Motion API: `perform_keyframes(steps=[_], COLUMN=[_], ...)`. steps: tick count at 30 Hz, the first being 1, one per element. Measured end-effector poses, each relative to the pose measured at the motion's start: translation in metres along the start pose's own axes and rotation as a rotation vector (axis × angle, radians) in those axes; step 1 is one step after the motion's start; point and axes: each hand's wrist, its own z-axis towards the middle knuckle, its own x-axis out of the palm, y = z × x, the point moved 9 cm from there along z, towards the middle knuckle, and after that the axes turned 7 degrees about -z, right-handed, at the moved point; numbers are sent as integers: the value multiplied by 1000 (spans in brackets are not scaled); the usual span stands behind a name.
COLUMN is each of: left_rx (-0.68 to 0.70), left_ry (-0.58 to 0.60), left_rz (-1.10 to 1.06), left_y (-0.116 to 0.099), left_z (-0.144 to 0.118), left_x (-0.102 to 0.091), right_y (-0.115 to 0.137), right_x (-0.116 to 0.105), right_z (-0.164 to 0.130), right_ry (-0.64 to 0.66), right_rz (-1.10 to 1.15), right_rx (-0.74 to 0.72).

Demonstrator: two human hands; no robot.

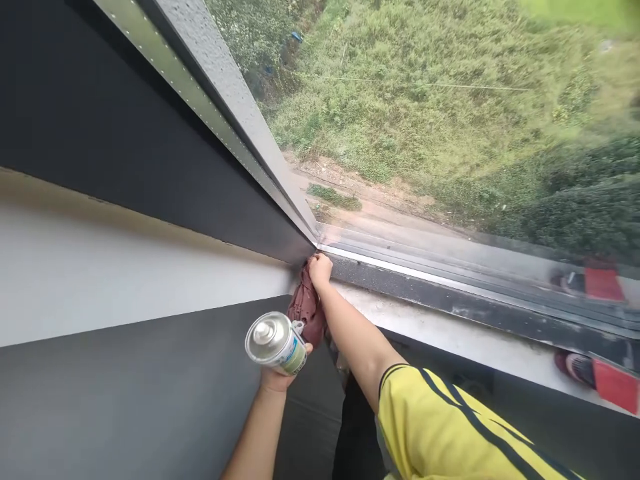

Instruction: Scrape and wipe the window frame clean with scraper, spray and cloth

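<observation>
My left hand (279,379) is wrapped round a metal can (270,340) with a pale nub on its top and a blue and green label. My right hand (321,269) is closed on a maroon cloth (306,303) and presses at the corner where the dark window frame (210,200) meets the sill. The cloth hangs down from my fist, behind the can. Part of my left hand's fingers is hidden by the can.
A window pane (425,120) rises ahead, with greenery and a dirt track below outside. Along its foot runs a dusty sill (430,310). At the right a red object (616,385) lies beside a dark rounded thing (576,368). A grey and white wall (150,287) closes the left side.
</observation>
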Motion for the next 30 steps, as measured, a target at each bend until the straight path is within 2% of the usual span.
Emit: perform_keyframes(steps=[4, 7, 10, 11, 14, 17, 20, 22, 26, 28, 30], left_rx=[-50, -89, -108, -100, -62, -104, -128, -137, -108, -89, -85], left_ry=[-18, -18, -47, -58, -62, -46, -51, -61, -41, 21, 87], left_rz=[-31, -2, 35, 26, -38, -49, -28, -10, -46, -58, -31], left_y=[5, 8, 8, 6, 4, 11, 16, 18, 16, 12, 7], left_z=[-4, 3, 5, 3, -10, -15, -8, -4, -10, -16, -19], left_x=[-1, 9, 6, 1, -9, -3, 9, 11, -6, -15, -21], right_y=[-4, -2, -3, -5, -11, -10, -7, -9, -11, -9, 1], right_x=[5, 0, -1, 2, 11, 6, -1, 1, 18, 15, 7], right_z=[8, 12, 3, 0, -3, 4, 7, -2, -29, -38, -43], right_ry=[117, 15, -107, -94, 67, 133, 14, -84, -57, -77, -133], right_rz=[-34, -8, 19, 23, 16, 10, 64, 130, 210, 262, 349], right_rx=[3, 36, 61, 58, 35, -4, -1, 18, 17, -3, -109])
